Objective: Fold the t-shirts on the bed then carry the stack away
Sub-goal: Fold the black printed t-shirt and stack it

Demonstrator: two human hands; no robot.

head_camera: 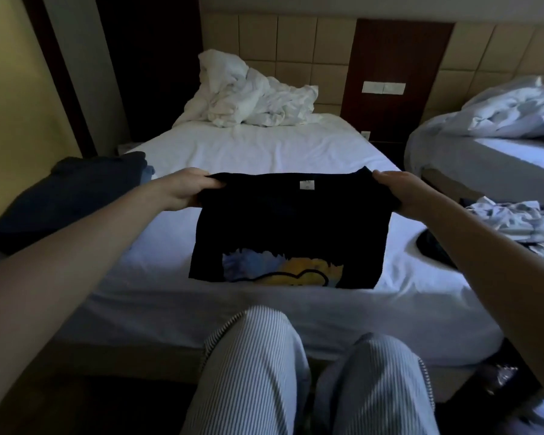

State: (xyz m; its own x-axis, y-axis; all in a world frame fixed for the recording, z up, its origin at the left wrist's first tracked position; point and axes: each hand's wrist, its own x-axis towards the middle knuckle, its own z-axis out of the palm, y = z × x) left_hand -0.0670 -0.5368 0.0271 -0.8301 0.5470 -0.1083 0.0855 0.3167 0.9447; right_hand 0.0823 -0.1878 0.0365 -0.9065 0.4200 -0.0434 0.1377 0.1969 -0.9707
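Left hand [187,188] and right hand [399,191] each grip the partly folded black t-shirt [289,227] between them over the bed [248,146]; folded stack [66,196] lies beyond the left hand, carrying pending.

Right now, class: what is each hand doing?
Left hand: grips the black t-shirt at its left edge.
Right hand: grips its right edge.

Dim room, light on bed [264,146] sheet, dark foreground, wide-angle edge warp, soft focus.
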